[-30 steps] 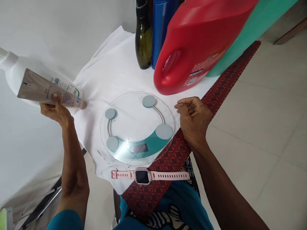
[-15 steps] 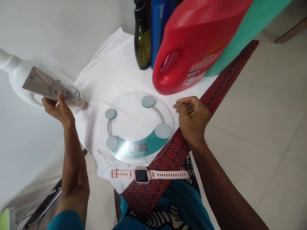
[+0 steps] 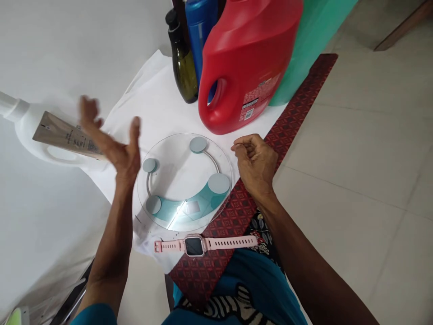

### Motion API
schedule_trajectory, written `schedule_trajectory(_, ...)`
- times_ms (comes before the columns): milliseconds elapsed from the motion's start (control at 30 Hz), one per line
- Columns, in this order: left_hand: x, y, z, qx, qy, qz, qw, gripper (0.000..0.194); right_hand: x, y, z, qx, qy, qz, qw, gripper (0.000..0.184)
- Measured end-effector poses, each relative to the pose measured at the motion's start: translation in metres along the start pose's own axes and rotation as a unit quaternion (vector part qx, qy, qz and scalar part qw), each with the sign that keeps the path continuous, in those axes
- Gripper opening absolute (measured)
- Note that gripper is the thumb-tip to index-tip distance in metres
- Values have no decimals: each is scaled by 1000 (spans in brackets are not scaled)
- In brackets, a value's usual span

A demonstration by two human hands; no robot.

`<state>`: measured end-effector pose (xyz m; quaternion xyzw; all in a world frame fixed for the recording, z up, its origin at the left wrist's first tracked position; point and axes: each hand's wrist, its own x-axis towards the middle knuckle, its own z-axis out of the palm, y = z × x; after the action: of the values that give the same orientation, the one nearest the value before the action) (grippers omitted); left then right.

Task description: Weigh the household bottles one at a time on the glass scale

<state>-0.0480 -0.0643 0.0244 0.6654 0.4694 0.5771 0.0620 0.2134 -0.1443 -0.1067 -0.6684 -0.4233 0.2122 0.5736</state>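
My left hand [image 3: 113,140], slightly blurred, is raised with its fingers spread and holds nothing. Behind it a silvery-beige squeeze tube [image 3: 64,135] stands against a white jug [image 3: 37,124], its cap end hidden by the hand. My right hand [image 3: 255,164] is curled closed at the right side of a round glass bathroom scale [image 3: 176,216], and nothing shows in its fingers. The scale has grey discs and a teal band with a small display. In front of it lies a pink smartwatch [image 3: 194,246] with its strap stretched out flat.
A red detergent jug [image 3: 250,67], a dark green pump bottle [image 3: 184,67], a blue bottle [image 3: 201,22] and a large green container [image 3: 294,72] stand at the back. White cloth [image 3: 145,99] covers part of the red patterned table mat [image 3: 297,113]. A wall is at left, tiled floor at right.
My left hand has let go of the squeeze tube and moved right, opening its fingers. The tube stays by the white jug. The view has shifted a little; my right hand keeps its closed shape.
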Motion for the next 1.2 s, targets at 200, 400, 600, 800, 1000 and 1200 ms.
schedule_trajectory(200,-13,0,100,-135,-250,-80,955,76,0,-5,-2,-2,-8,3,1000,13)
schedule_trajectory(400,-7,14,134,-186,-327,-87,922,59,0,-6,-3,-2,-5,-8,1000,13)
schedule_trajectory(600,14,29,158,-259,-259,-135,920,53,1,-5,-2,2,-9,-10,1000,14)
schedule_trajectory(800,1,36,174,-256,-194,-162,933,61,2,-9,-5,7,-24,-1,1000,12)
schedule_trajectory(1000,4,48,150,-230,-102,-163,954,62,3,-11,-6,17,-31,7,999,14)
schedule_trajectory(1200,26,80,95,-289,31,-125,949,72,3,-13,-7,-10,-31,24,999,16)
